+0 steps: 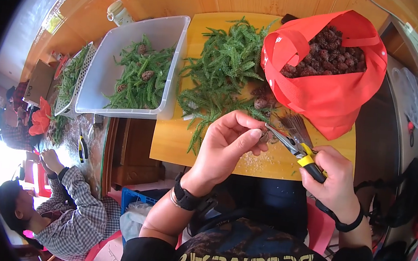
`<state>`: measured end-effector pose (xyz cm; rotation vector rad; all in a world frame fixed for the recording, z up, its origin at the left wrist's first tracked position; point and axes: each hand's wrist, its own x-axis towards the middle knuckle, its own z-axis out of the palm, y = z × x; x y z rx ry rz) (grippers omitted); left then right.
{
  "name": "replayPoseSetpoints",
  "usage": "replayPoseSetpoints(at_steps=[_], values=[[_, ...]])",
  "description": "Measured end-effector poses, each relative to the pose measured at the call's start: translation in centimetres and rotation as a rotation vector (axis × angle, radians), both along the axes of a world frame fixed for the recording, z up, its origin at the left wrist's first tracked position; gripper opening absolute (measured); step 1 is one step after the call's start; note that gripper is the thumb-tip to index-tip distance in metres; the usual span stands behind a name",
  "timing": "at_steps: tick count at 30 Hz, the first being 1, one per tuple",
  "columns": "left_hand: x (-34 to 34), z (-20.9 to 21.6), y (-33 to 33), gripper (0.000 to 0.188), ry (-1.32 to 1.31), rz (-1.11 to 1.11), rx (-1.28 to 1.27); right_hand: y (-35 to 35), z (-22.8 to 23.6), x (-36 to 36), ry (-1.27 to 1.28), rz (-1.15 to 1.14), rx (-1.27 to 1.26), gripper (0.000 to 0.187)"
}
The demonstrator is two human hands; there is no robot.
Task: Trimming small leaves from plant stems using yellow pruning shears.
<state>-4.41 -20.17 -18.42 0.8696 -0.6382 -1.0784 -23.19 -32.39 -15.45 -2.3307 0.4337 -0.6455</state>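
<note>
Two hands (pixel 227 143) (pixel 335 175): left pinching brown cone (pixel 264 135), beside right's pliers (pixel 311 166).

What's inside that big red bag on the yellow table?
The red bag holds a heap of brown pine cones, visible through its open top. Anything beneath the upper layer is covered by those cones and the bag's sides, so I cannot tell.

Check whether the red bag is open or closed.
Open: the mouth of the red bag gapes wide, and a heap of brown pine cones shows inside it.
</note>
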Motion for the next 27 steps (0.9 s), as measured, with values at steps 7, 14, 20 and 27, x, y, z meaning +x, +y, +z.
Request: replayPoseSetpoints(at_steps=[7,14,20,27], values=[[-0.9,0.1,-0.3,0.015,-1.223,0.548,-0.218,-0.4,-0.2,-0.2,0.025,0.031,0.056,0.026],[-0.2,0.2,-0.1,0.019,-0.096,0.047,0.053,-0.5,-0.4,-0.3,0.008,0.030,0.035,0.025],[-1.6,-0.1,-0.5,0.015,-0.292,0.292,-0.135,-0.5,-0.2,-0.4,0.022,0.026,0.106,0.024],[-1.1,-0.5,-0.4,0.020,-0.723,0.414,-0.312,-0.3,0.6,-0.5,0.027,0.010,0.187,0.029]])
